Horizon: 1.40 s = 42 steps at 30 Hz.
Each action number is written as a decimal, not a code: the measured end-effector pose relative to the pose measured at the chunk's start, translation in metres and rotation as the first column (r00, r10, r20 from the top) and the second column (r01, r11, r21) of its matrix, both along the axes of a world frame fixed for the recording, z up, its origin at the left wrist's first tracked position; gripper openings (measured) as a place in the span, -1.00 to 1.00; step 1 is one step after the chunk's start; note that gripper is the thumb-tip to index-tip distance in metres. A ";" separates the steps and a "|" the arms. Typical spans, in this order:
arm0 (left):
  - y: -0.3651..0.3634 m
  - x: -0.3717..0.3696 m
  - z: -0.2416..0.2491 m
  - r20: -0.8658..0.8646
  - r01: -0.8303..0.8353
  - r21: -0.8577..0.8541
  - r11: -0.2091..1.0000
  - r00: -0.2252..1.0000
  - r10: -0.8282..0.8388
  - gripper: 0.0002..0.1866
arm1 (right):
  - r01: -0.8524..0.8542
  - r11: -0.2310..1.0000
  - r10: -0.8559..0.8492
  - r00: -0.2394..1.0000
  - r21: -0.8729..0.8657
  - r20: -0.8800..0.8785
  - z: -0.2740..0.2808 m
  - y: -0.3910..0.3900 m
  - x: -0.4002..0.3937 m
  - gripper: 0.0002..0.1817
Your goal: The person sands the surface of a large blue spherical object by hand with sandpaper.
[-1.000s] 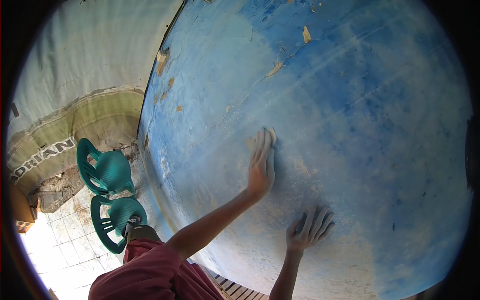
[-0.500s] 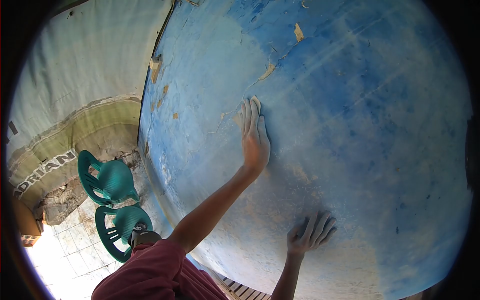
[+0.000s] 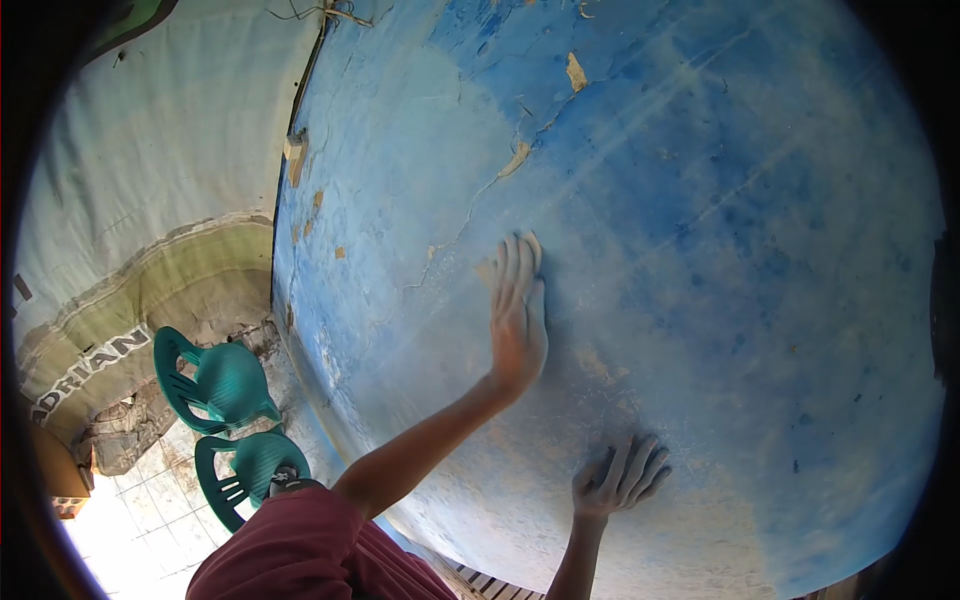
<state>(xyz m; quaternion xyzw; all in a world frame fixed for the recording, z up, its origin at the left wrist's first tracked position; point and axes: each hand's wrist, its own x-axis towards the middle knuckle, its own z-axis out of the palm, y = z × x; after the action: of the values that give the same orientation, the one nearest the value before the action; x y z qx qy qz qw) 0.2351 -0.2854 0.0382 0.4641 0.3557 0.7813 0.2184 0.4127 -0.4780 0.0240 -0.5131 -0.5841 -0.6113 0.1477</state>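
Observation:
My left hand (image 3: 518,325) presses flat against a blue painted wall (image 3: 700,330), fingers together and pointing up. Under those fingers is a piece of sandpaper (image 3: 485,271); its pale tan edges stick out on both sides, and the rest is hidden. Pale dust coats the fingers. Lower and to the right, my right hand (image 3: 622,478) rests on the wall with its fingers spread and nothing visible in it. Around both hands the paint looks dusty and worn. A thin crack with peeled tan patches (image 3: 515,159) runs up from near my left hand.
Two green plastic chairs (image 3: 232,385) stand on the tiled floor (image 3: 165,510) to the left. Behind them hangs a large pale sheet (image 3: 180,130) with printed letters. A small wood block (image 3: 296,146) sits at the wall's left edge.
My left hand has slid down the wall with the sandpaper under its fingers. My right hand stays at about the same spot. The view has shifted slightly.

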 end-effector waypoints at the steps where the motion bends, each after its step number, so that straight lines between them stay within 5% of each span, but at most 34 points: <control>1: -0.027 0.018 -0.009 -0.069 0.032 0.072 0.997 0.997 -0.027 -0.48 | -0.009 1.000 0.009 1.000 0.000 -0.002 0.000 0.000 0.000 -0.51; 5: -0.047 0.031 -0.040 -0.336 0.069 0.217 0.974 0.942 0.008 -0.48 | -0.028 0.999 0.028 0.999 -0.025 -0.032 -0.002 -0.004 0.004 -0.51; 8: 0.013 -0.009 -0.010 -0.215 -0.045 0.098 0.994 0.974 0.065 -0.46 | -0.036 0.999 0.035 0.999 -0.029 -0.032 -0.002 -0.004 0.003 -0.51; 10: 0.039 -0.022 0.001 0.037 -0.113 -0.073 0.991 0.993 0.116 -0.46 | -0.007 1.000 0.006 0.999 -0.022 -0.032 -0.003 -0.006 0.000 -0.50; 11: 0.032 -0.012 0.001 0.009 -0.135 -0.017 0.991 0.991 0.135 -0.47 | 0.014 1.000 -0.014 1.000 -0.017 -0.011 -0.002 -0.003 0.000 -0.50; 15: -0.075 0.040 -0.039 -0.257 0.240 0.195 0.951 0.948 -0.187 -0.44 | -0.004 1.000 0.004 1.000 -0.017 -0.012 -0.001 -0.002 0.000 -0.50; 19: -0.025 0.019 -0.050 -0.321 0.057 0.224 0.973 0.947 0.018 -0.47 | 0.033 0.998 -0.033 0.999 -0.045 0.001 0.002 -0.005 0.000 -0.49; 21: 0.019 -0.018 -0.020 -0.054 -0.009 0.017 1.000 0.999 0.010 -0.49 | 0.049 0.997 -0.049 0.999 -0.052 -0.010 0.001 -0.007 -0.001 -0.49; 24: 0.032 -0.023 -0.011 0.011 -0.087 -0.100 0.991 0.996 0.088 -0.46 | 0.053 0.998 -0.053 0.999 -0.023 -0.012 0.000 -0.001 -0.005 -0.49; 28: -0.042 0.027 -0.073 -0.121 0.059 0.034 0.998 0.991 -0.054 -0.48 | 0.071 0.997 -0.071 0.997 -0.018 0.004 0.001 -0.001 -0.006 -0.49; 30: -0.056 0.023 -0.108 -0.352 0.135 0.119 0.984 0.932 -0.085 -0.47 | 0.087 0.996 -0.086 0.996 -0.029 0.019 0.002 -0.003 -0.004 -0.49; 31: -0.039 0.012 -0.102 -0.347 0.137 0.120 0.983 0.934 -0.088 -0.47 | 0.067 0.997 -0.067 0.998 -0.025 0.018 0.001 -0.001 -0.003 -0.49; 33: 0.003 -0.015 -0.080 -0.028 -0.004 -0.170 0.985 1.000 -0.001 -0.47 | 0.063 0.997 -0.063 0.998 -0.039 0.008 0.001 -0.006 -0.002 -0.50; 36: 0.007 -0.008 -0.066 -0.001 -0.053 -0.149 0.987 0.999 0.054 -0.41 | 0.067 0.998 -0.067 0.998 -0.017 0.001 0.000 -0.002 -0.006 -0.50; 38: -0.035 0.012 -0.084 -0.046 0.032 -0.065 0.997 0.998 -0.035 -0.41 | 0.070 0.998 -0.070 0.997 0.001 0.017 0.001 0.001 -0.006 -0.49; 40: -0.065 0.024 -0.101 -0.345 0.180 0.056 0.982 0.927 -0.150 -0.39 | 0.054 0.999 -0.054 0.998 -0.001 0.021 0.002 0.004 -0.006 -0.49; 42: -0.028 0.009 -0.100 -0.252 0.037 -0.010 0.999 0.967 -0.038 -0.41 | 0.058 0.998 -0.058 0.998 -0.018 0.027 0.002 0.001 -0.003 -0.49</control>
<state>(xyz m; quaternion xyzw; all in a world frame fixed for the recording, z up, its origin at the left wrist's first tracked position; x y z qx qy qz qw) 0.2441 -0.3131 -0.0619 0.5656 0.3739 0.7108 0.1874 0.4101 -0.4772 0.0259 -0.5229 -0.5765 -0.6167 0.1173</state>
